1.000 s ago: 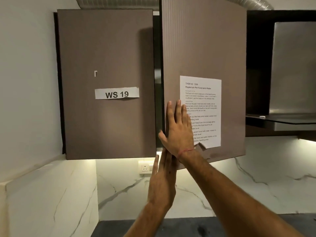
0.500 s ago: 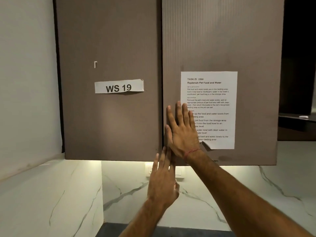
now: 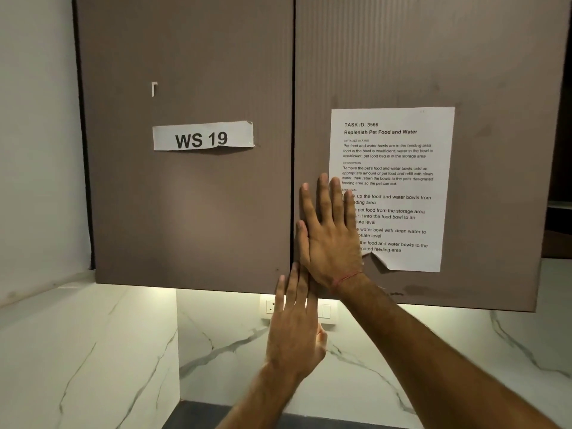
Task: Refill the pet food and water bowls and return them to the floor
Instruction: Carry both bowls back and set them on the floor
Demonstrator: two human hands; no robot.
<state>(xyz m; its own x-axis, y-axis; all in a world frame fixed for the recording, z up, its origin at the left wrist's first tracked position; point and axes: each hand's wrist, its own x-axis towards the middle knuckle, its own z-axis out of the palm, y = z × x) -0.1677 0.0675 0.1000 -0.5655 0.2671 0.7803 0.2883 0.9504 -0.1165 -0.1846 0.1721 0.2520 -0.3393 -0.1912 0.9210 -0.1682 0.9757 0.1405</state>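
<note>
No bowl, food bag or water is in view. My right hand [image 3: 329, 236] lies flat, fingers spread, against the right door [image 3: 433, 57] of a brown wall cabinet, near its inner edge and over the corner of a taped task sheet [image 3: 399, 181]. The door sits flush with the left door [image 3: 192, 212]. My left hand [image 3: 295, 329] is raised just below the cabinet's bottom edge, fingers straight and together, holding nothing.
A "WS 19" label [image 3: 202, 136] is stuck on the left door. Under the cabinet a lit marble backsplash [image 3: 402, 351] carries a wall socket [image 3: 269, 306]. A white wall [image 3: 34, 119] and marble side panel stand at left. A dark counter strip [image 3: 198, 416] shows at the bottom.
The right cabinet door swung from ajar to fully closed under my right hand. My left hand stayed just below it. The view moved closer to the doors.
</note>
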